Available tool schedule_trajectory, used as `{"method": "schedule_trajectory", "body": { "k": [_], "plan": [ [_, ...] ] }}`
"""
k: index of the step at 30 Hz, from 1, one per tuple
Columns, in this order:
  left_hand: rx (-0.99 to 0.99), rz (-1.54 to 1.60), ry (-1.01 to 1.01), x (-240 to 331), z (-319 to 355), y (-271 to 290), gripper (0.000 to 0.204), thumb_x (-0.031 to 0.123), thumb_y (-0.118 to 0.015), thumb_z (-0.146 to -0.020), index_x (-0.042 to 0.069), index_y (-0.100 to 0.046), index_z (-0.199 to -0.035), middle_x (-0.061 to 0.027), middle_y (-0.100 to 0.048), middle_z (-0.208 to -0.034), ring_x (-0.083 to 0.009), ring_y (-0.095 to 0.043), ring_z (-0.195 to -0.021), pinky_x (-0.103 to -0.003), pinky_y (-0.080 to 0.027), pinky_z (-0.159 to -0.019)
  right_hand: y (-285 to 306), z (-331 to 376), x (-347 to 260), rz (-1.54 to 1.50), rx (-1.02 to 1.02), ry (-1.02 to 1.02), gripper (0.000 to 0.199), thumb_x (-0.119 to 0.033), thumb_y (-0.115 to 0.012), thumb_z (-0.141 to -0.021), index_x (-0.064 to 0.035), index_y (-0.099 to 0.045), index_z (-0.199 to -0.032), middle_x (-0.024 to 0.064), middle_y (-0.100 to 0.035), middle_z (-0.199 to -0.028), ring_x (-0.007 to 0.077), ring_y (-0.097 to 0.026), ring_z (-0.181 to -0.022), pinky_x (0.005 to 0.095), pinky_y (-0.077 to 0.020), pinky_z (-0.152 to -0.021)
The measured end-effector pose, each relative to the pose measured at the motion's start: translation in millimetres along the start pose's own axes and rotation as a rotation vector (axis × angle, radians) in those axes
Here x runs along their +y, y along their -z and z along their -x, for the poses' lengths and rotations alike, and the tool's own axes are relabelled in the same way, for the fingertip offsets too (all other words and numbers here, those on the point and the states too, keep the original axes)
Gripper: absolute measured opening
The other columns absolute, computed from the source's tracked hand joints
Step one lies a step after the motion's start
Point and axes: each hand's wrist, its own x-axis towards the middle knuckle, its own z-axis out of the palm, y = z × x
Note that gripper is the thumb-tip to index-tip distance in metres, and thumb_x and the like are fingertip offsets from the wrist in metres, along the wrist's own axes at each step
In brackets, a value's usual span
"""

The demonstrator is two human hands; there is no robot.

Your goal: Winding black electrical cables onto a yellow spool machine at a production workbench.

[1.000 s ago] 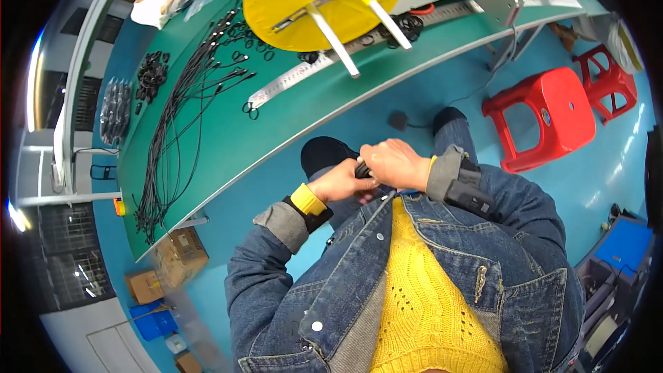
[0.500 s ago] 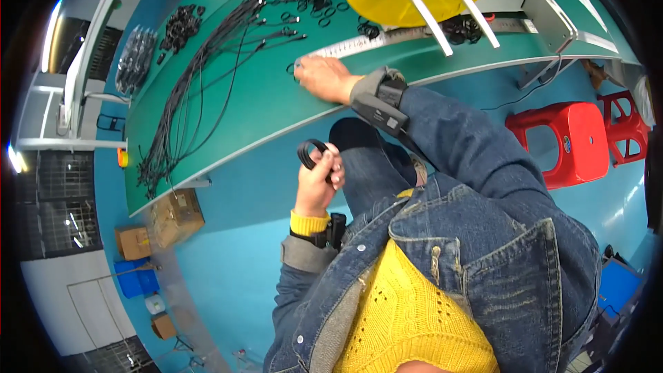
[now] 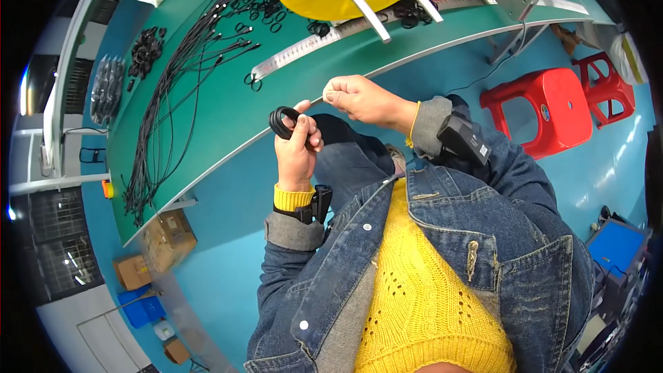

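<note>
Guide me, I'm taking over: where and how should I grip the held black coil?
Probably pinch the black coil by its exposed left arc, coming from the left: strands lie bunched there, while the left hand covers the right side.

The left hand (image 3: 296, 153) hides part of the black coil (image 3: 277, 123) from view.

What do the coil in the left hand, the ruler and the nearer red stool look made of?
Black coil in the left hand: probably satin rubber or plastic, smoothly bent loops. Ruler: likely metal, silvery with dull sheen, though plastic is possible. Nearer red stool: apparently moulded plastic, smooth, rounded edges.
</note>
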Motion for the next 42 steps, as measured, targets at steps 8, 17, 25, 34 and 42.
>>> {"method": "schedule_trajectory", "body": {
  "k": [8,17,25,34,42],
  "plan": [
    [0.158,0.021,-0.052,1,33,12,0.025,0.013,-0.050,-0.091,0.001,-0.046,-0.113,-0.0008,-0.046,-0.071,-0.0084,-0.043,-0.054,-0.022,-0.036,-0.045,-41,-110,18,0.917,0.275,0.577,0.015,-0.017,-0.055,-0.080,-0.0034,-0.059,-0.081,0.0161,-0.057,-0.077,0.0367,-0.056,-0.078,0.0416,-0.0443,-0.067],
    [0.291,-0.015,-0.089,8,38,14,0.022,0.012,-0.052,-0.090,0.001,-0.049,-0.108,-0.0006,-0.046,-0.069,-0.0078,-0.044,-0.053,-0.021,-0.035,-0.044,-44,-38,11,0.327,-0.208,0.177,0.017,-0.017,-0.055,-0.084,-0.0028,-0.059,-0.077,0.0038,-0.055,-0.071,0.0218,-0.055,-0.070,0.0335,-0.0445,-0.062],
    [-0.167,-0.369,0.212,-31,-8,-62,0.011,0.013,-0.056,-0.086,0.002,-0.055,-0.090,0.0013,-0.048,-0.059,-0.0068,-0.045,-0.046,-0.021,-0.036,-0.041,33,73,0,-0.248,0.149,-0.246,0.020,-0.024,-0.052,-0.090,-0.0048,-0.056,-0.086,-0.0049,-0.051,-0.072,0.0032,-0.044,-0.061,0.0177,-0.0393,-0.056],
    [-0.400,-0.585,0.208,-39,-27,-80,0.010,0.013,-0.057,-0.084,0.003,-0.053,-0.083,0.0021,-0.048,-0.054,-0.0057,-0.044,-0.044,-0.020,-0.035,-0.041,46,140,-6,-0.436,0.006,-0.243,0.019,-0.019,-0.049,-0.091,-0.0028,-0.057,-0.098,-0.0016,-0.055,-0.074,0.0037,-0.049,-0.057,0.0173,-0.0407,-0.050],
    [-0.499,-0.299,0.653,-31,-12,-78,0.010,0.013,-0.058,-0.083,0.003,-0.054,-0.083,0.0000,-0.051,-0.061,-0.0057,-0.042,-0.043,-0.018,-0.033,-0.040,73,120,-56,0.204,0.051,-0.274,0.030,-0.013,-0.064,-0.076,0.0030,-0.052,-0.099,0.0027,-0.058,-0.072,0.0064,-0.055,-0.058,0.0205,-0.0437,-0.050]
  ]
}}
